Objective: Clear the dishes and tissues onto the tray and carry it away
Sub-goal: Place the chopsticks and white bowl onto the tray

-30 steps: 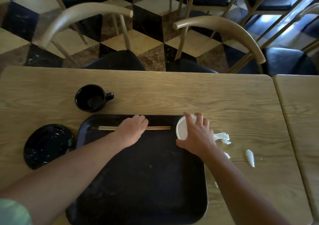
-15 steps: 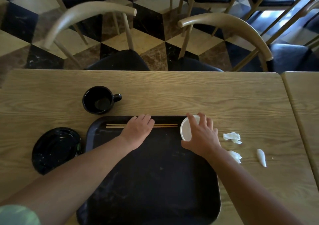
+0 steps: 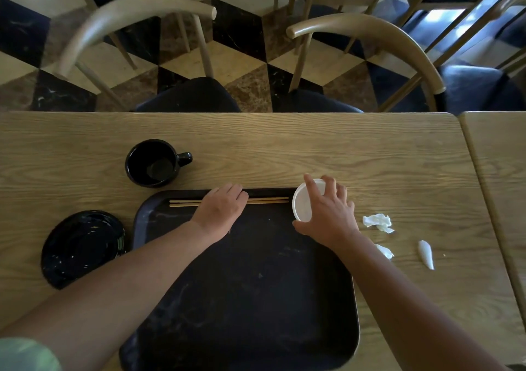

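A black tray (image 3: 256,299) lies on the wooden table in front of me. Wooden chopsticks (image 3: 267,200) lie along its far edge, and my left hand (image 3: 220,210) rests on top of them, fingers curled down. My right hand (image 3: 327,214) grips a small white cup (image 3: 303,204) at the tray's far right corner. A black mug (image 3: 153,163) stands beyond the tray on the left. A black plate (image 3: 81,247) sits left of the tray. Crumpled white tissues (image 3: 377,222) lie right of the tray, with another tissue scrap (image 3: 384,251) and a tissue piece (image 3: 426,254) nearer me.
Two curved-back wooden chairs (image 3: 370,32) with dark seats stand at the table's far side, over a checkered floor. A second table (image 3: 501,171) abuts on the right. More chairs stand at the back right.
Both hands have stayed almost in place on the chopsticks and the white cup. The view has shifted slightly, so the objects appear further right than a second ago.
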Tool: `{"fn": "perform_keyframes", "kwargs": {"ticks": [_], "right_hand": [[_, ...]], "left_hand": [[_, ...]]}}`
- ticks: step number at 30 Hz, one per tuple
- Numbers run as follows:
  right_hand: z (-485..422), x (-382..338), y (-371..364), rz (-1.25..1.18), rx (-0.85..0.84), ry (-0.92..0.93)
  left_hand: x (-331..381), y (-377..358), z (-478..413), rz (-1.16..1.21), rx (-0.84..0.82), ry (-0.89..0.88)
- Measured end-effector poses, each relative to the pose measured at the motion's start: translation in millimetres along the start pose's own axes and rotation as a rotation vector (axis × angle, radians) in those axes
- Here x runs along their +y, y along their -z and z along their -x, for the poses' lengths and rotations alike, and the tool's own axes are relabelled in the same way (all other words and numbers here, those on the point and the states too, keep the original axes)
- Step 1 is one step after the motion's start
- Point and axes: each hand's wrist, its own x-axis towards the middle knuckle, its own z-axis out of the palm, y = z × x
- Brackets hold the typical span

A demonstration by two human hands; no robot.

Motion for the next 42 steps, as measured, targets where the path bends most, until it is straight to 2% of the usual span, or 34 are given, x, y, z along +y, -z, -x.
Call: {"fn": "perform_keyframes", "kwargs": {"ticks": [18,23,28,34,42], "right_hand": [[-4,-3,1,0.015,-0.044,-0.008],[-2,-5,3,0.038,-0.076,-0.017],[7,-7,12,0.068,-0.124,0.013],[44,-8,23,-0.018,0.054,0.175],[81,-30,16,-0.227,-0.033,0.289]], "left_hand": [[-2,-2,-4,-0.016,0.054,-0.038],[5,-1,-1,-0.071,-0.013,-0.001],[23,17,10,-0.103,-0.012,0.149],[38,38,45,0.156,0.004,0.387],[43,51,123,0.321,0.049,0.612]]}}
